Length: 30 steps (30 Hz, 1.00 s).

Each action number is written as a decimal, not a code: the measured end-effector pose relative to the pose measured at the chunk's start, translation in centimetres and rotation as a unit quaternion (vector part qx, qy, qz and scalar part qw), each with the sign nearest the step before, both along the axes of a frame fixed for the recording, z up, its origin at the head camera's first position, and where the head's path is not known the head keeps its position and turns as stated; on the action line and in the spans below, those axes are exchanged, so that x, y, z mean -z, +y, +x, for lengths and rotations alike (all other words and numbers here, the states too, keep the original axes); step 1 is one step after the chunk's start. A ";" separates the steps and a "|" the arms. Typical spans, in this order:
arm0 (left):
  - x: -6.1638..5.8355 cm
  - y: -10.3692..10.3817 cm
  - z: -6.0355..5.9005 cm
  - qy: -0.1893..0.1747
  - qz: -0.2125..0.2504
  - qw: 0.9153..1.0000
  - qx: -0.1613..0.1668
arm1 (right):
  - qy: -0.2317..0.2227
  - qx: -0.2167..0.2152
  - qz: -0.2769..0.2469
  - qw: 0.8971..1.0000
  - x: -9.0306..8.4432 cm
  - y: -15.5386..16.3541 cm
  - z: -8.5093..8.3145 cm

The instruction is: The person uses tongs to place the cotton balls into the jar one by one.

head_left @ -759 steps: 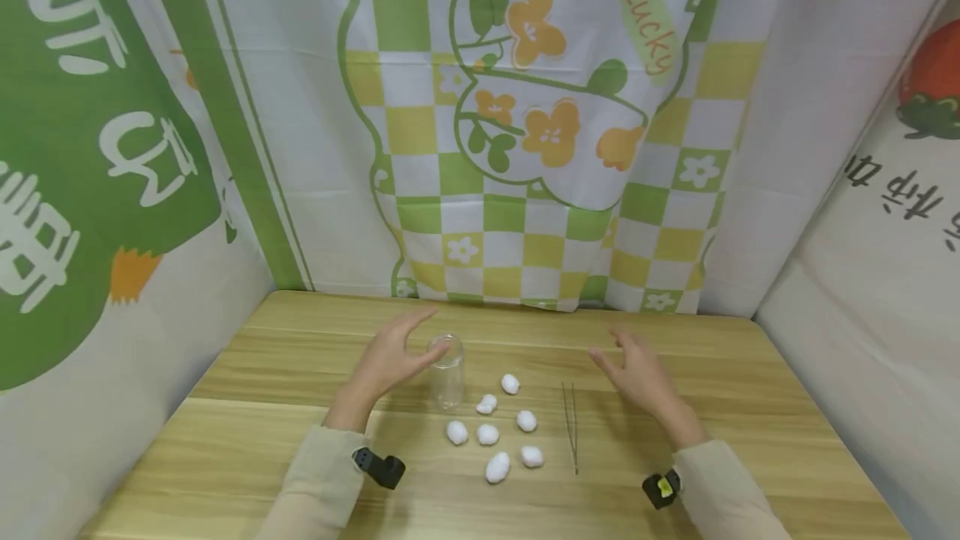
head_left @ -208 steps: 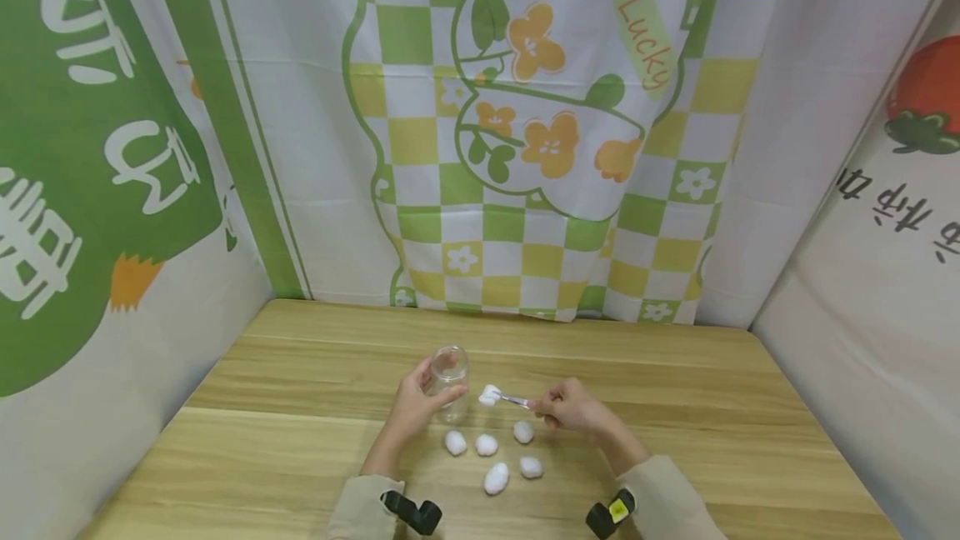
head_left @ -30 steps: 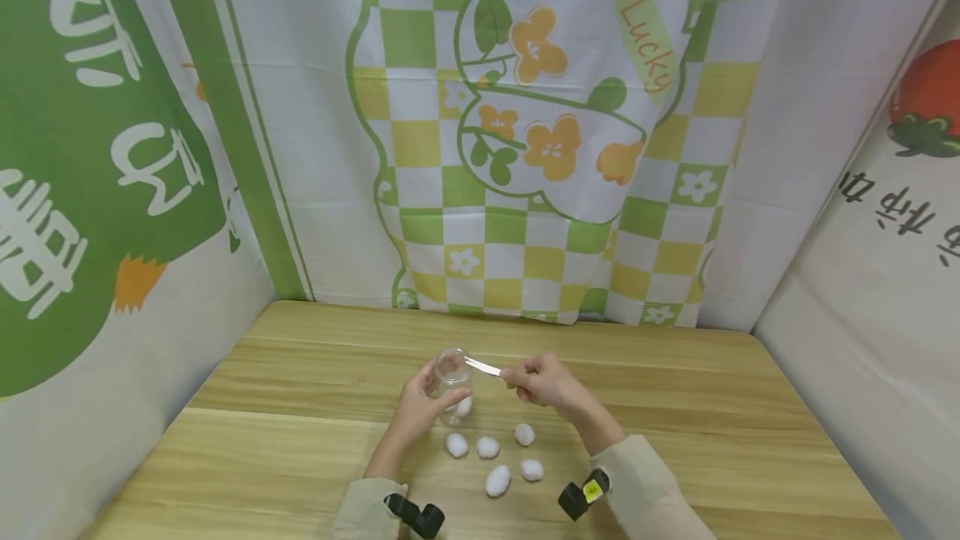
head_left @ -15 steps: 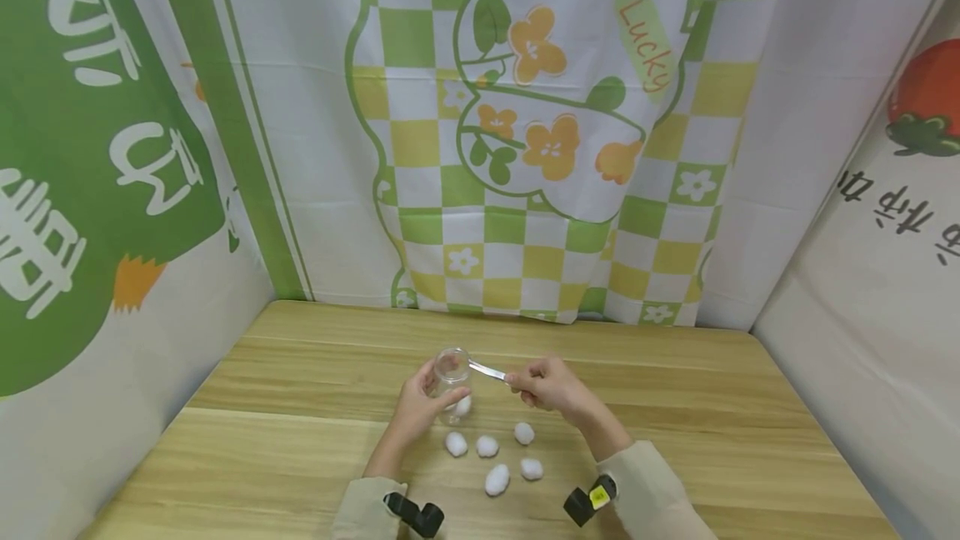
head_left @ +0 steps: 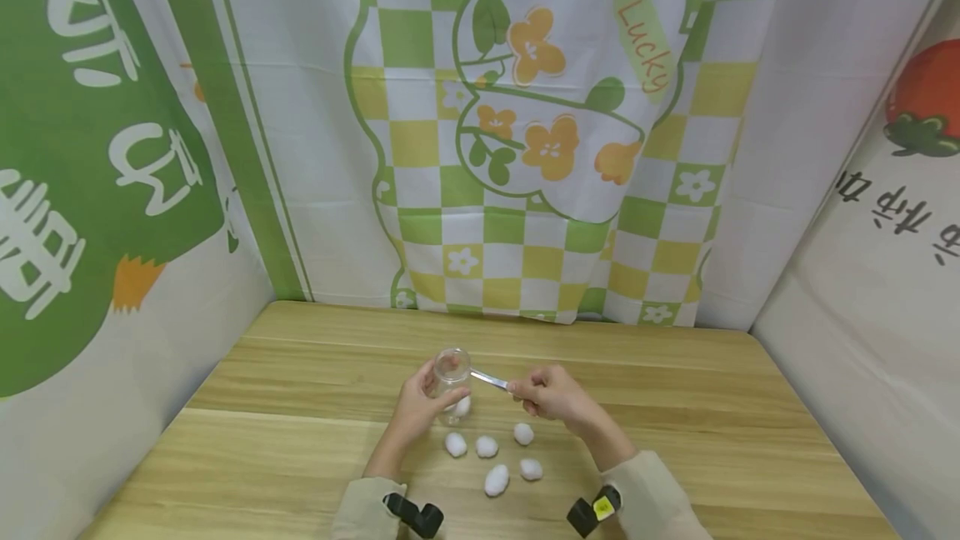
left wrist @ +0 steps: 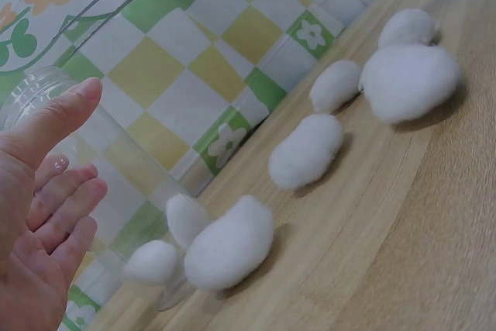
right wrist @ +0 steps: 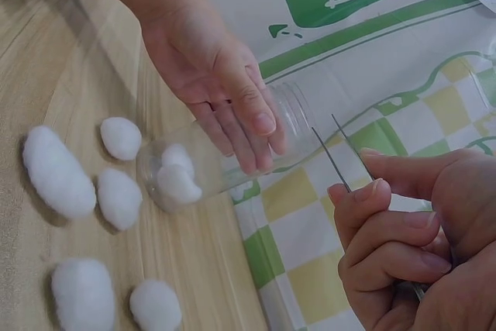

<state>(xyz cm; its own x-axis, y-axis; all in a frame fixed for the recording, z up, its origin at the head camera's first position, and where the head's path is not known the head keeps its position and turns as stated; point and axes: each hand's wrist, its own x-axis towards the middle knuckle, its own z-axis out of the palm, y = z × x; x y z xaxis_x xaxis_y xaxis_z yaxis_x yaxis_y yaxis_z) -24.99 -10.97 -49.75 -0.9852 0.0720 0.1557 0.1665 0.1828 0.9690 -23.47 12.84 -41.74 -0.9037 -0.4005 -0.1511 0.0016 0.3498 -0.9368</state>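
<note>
The left hand (head_left: pixel 417 407) is curled around a clear glass jar (head_left: pixel 450 375) that stands on the wooden surface (head_left: pixel 300 440), fingers and thumb on its wall. Two cotton balls (right wrist: pixel 177 177) lie at the bottom of the jar. The right hand (head_left: pixel 551 394) pinches metal tweezers (head_left: pixel 489 379) between thumb and fingers; the tips of the tweezers are slightly apart, hold nothing, and are just beside the mouth of the jar. Five more cotton balls (head_left: pixel 497 479) lie on the surface near both hands, in front of the jar.
</note>
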 end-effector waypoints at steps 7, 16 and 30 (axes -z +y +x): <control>-0.1 0.0 0.1 -0.012 -0.001 1.000 0.002 | -0.009 0.009 -0.008 1.000 0.4 0.3 0.0; -0.2 0.0 0.1 -0.012 0.001 1.000 0.006 | -0.011 0.006 0.002 1.000 0.7 0.6 0.5; -0.2 -0.1 0.2 -0.017 -0.009 1.000 0.008 | -0.027 0.012 0.001 1.000 1.9 0.7 0.9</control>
